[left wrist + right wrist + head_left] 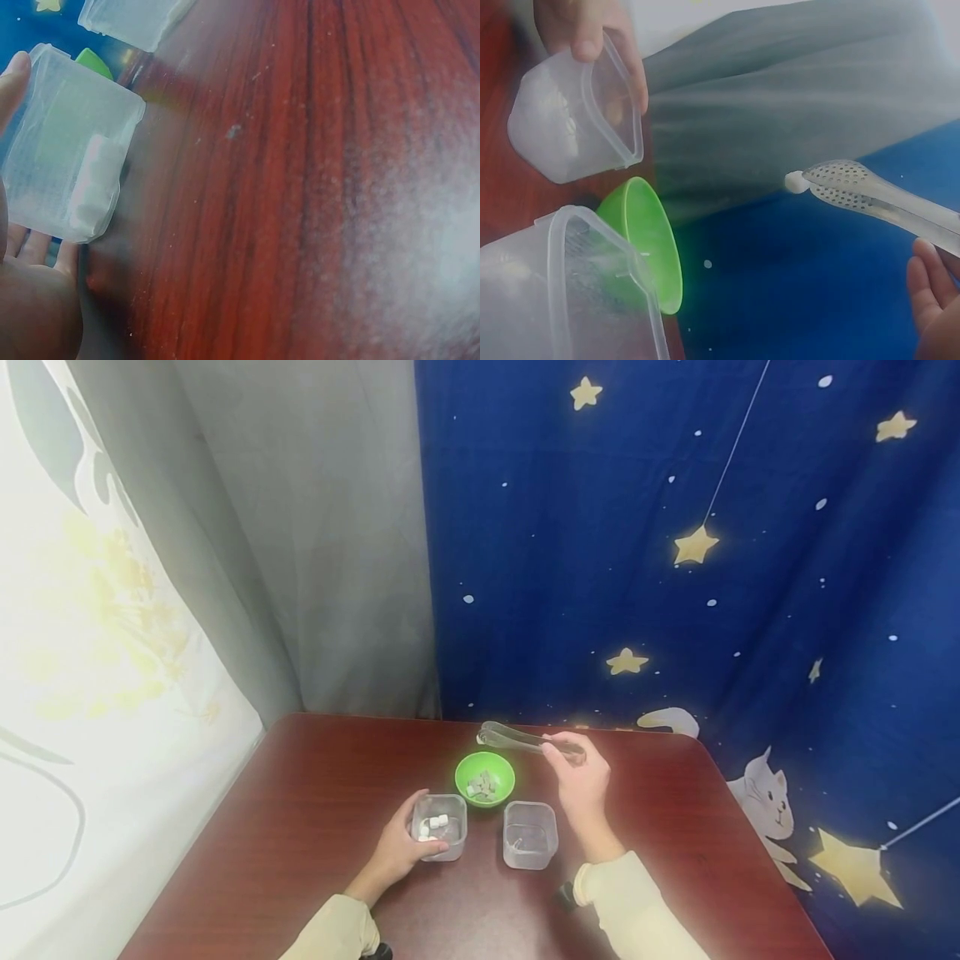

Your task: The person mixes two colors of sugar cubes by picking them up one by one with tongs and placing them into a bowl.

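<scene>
My left hand grips a clear plastic container by its sides, with the thumb across the near side. Several small white pieces lie in it; the left wrist view shows them through its wall. In my right hand is a pair of tongs, raised over the far part of the table. The perforated tips pinch one white piece. Below the tongs stands a green bowl holding several greyish pieces and a white one.
A second clear container stands right of the first, in front of the bowl, with something small and pale inside. All of them are on the red-brown wooden table. Behind its far edge hang a grey curtain and a blue starry one.
</scene>
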`<state>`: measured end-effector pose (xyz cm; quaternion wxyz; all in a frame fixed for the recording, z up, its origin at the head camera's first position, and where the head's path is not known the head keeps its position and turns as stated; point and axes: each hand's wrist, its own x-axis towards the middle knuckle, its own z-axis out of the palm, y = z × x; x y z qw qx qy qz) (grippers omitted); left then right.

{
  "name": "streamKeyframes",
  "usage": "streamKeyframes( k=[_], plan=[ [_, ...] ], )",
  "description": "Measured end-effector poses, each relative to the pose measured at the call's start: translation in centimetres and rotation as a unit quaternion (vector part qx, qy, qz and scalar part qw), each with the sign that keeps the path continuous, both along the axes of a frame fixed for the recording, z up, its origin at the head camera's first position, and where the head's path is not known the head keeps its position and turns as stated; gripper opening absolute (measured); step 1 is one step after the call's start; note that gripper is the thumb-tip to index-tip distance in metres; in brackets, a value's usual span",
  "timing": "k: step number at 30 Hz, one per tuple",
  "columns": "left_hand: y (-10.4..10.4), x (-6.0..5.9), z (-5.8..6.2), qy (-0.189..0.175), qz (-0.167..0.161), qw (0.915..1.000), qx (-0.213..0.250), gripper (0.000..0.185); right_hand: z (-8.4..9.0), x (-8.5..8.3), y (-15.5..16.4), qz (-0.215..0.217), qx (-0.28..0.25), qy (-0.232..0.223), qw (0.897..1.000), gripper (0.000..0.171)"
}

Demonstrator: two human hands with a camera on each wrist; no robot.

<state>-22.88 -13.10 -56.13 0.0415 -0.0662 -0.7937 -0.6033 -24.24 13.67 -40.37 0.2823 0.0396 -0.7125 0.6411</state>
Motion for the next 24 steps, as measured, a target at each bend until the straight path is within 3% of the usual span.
streamKeyframes(
  k=[6,10,15,17,22,24],
  plan=[
    [-0.3,-0.7,-1.6,0.010,0.001,0.9998,-0.017,0.099,-0.2,0.1,0.1,0.002,0.007,-0.004,1.000,0.021],
    [-0.4,-0.7,-1.5,0.008,-0.002,0.9998,-0.016,0.100,-0.6,0.3,0.0,0.003,0.011,-0.011,1.000,0.020],
    [-0.3,-0.7,-1.5,-0.007,0.003,0.9999,-0.011,0.100,-2.6,-0.3,0.2,0.008,0.014,-0.023,1.000,0.019],
    [-0.3,-0.5,-1.2,-0.007,0.004,0.9999,-0.008,0.099,-2.8,-0.1,0.0,0.012,0.012,-0.035,0.999,0.020],
    [0.1,0.6,1.2,0.002,-0.008,0.9999,0.015,0.097,-2.7,1.0,-1.1,0.043,0.004,-0.068,0.997,0.022],
    [0.2,0.8,1.6,0.008,-0.010,0.9997,0.022,0.097,-3.7,0.8,-1.4,0.054,0.009,-0.077,0.996,0.023]
  ],
)
